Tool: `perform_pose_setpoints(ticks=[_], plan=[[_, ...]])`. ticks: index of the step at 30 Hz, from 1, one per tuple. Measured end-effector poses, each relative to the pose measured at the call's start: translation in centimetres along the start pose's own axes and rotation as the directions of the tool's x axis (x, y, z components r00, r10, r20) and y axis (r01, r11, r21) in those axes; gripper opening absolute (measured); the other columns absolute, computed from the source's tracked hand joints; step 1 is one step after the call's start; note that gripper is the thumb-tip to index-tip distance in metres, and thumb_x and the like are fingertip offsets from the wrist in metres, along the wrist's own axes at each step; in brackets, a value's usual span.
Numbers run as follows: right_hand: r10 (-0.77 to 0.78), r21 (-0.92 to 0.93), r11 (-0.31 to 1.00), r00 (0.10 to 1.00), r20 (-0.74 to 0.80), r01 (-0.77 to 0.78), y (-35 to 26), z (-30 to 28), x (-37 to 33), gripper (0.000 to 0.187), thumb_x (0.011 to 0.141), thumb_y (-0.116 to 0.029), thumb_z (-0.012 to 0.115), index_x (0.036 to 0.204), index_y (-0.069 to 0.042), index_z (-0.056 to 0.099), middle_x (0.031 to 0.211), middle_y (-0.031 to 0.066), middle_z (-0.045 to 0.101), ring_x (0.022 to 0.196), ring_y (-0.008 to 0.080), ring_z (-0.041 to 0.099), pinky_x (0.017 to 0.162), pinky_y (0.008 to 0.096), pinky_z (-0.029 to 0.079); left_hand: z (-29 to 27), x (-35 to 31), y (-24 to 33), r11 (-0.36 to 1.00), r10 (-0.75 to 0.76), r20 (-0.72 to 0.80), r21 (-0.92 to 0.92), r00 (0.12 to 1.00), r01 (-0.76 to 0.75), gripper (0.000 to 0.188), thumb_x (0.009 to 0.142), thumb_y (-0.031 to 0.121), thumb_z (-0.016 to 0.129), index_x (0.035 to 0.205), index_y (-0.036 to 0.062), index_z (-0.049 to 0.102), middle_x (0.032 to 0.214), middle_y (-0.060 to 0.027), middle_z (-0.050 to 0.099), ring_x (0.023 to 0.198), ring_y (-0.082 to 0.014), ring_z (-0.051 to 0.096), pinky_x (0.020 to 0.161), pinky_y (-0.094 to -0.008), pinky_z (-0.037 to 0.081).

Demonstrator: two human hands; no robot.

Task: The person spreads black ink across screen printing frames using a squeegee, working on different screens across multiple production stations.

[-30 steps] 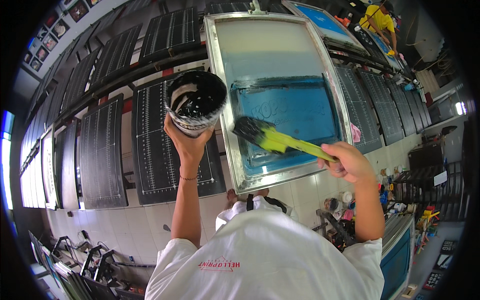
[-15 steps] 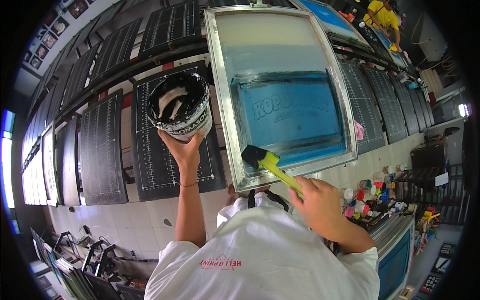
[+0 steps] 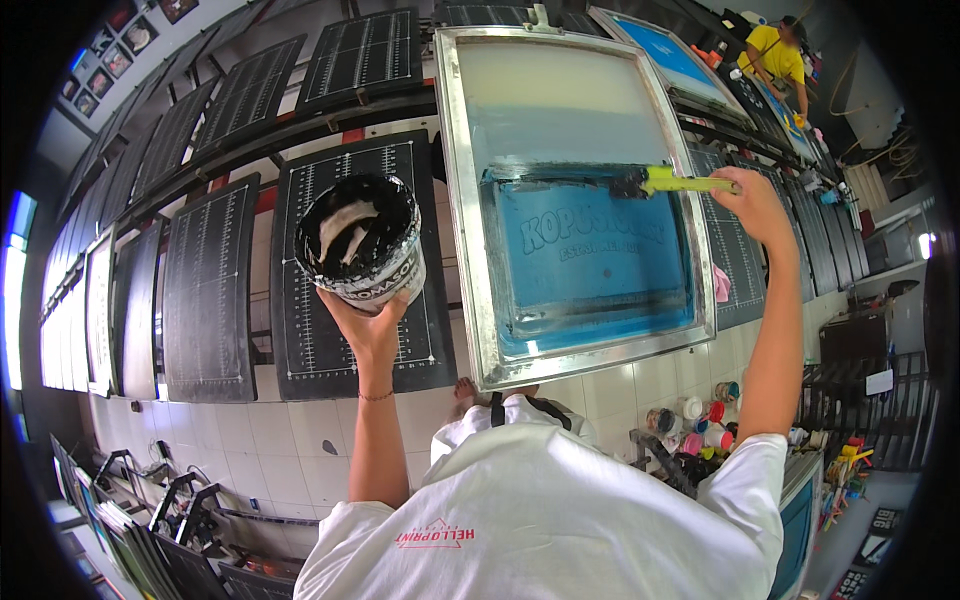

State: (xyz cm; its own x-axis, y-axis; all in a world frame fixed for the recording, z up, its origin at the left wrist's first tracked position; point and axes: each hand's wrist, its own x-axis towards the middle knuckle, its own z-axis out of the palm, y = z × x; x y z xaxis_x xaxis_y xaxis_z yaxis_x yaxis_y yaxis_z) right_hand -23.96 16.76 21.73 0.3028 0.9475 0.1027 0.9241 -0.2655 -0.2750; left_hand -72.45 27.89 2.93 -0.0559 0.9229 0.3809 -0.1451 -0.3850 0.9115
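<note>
My left hand (image 3: 372,328) is closed around the lower side of a white plastic tub (image 3: 385,275), tilted so its mouth faces me. Dark ink (image 3: 388,207) coats the tub's inside and rim, with paler patches in the middle. In my right hand (image 3: 752,203) is the handle of a yellow-green spatula (image 3: 690,182). Its black-smeared blade (image 3: 628,183) lies against the upper right part of the blue stencil area on a metal-framed printing screen (image 3: 590,240). Raised-looking lettering shows faintly in that blue area, and dark ink streaks line its edges.
Black printing boards with white grid marks, such as one under the tub (image 3: 310,350), stand in rows left and right. Several paint pots (image 3: 715,412) sit low at right. A pink cloth (image 3: 721,284) hangs beside the screen. A person in yellow (image 3: 775,55) works at far right.
My right hand has moved up and to the right, carrying the spatula from the screen's lower left corner to the upper right of the blue area. My left hand still holds the tub.
</note>
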Motion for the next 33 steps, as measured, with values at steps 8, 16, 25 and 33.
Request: perform_pose_setpoints(ticks=[8,16,25,33], plan=[[-0.257,0.007,0.966,0.951,0.172,0.259,-5.1,3.0,5.6,0.036,0.082,-0.025,0.068,0.107,0.001,0.069,0.093,0.0214,0.069,0.087,0.0366,0.067,0.082,0.0404,0.051,-0.3,-1.2,1.2,1.0,-0.03,-0.035,-0.006,0.999,0.03,0.101,0.074,0.023,0.088,0.149,0.0044,0.023,0.14,-0.012,0.042,0.13,-0.0231,0.044,0.11,-0.0367,0.038],[-0.268,0.039,0.963,0.959,0.09,0.265,-12.0,6.3,5.6,0.033,0.083,-0.023,0.067,0.105,0.0,0.07,0.095,0.0207,0.07,0.088,0.039,0.066,0.082,0.0422,0.051,-0.9,-2.0,1.6,0.998,-0.047,-0.077,-0.042,0.996,0.044,0.099,0.074,0.019,0.087,0.149,0.005,0.024,0.138,-0.0115,0.044,0.127,-0.0226,0.047,0.108,-0.036,0.041],[-0.285,0.315,0.918,0.952,0.107,0.24,-6.7,8.1,9.7,0.035,0.084,-0.022,0.069,0.11,0.0,0.07,0.094,0.0188,0.07,0.086,0.0292,0.066,0.078,0.0364,0.05,-0.7,-2.5,2.1,0.999,-0.027,-0.098,0.043,0.995,0.031,0.104,0.072,0.027,0.089,0.15,0.005,0.023,0.14,-0.0122,0.042,0.13,-0.0238,0.045,0.109,-0.0375,0.039],[-0.466,0.242,0.877,0.857,0.219,0.415,-6.9,7.8,16.2,0.036,0.081,-0.022,0.069,0.111,-0.002,0.07,0.092,0.0147,0.07,0.082,0.0281,0.064,0.076,0.0363,0.049,-0.5,-3.3,2.7,0.995,-0.023,-0.129,0.093,0.991,0.035,0.105,0.071,0.027,0.09,0.15,0.0042,0.024,0.139,-0.0125,0.043,0.129,-0.0233,0.045,0.109,-0.0374,0.039]])
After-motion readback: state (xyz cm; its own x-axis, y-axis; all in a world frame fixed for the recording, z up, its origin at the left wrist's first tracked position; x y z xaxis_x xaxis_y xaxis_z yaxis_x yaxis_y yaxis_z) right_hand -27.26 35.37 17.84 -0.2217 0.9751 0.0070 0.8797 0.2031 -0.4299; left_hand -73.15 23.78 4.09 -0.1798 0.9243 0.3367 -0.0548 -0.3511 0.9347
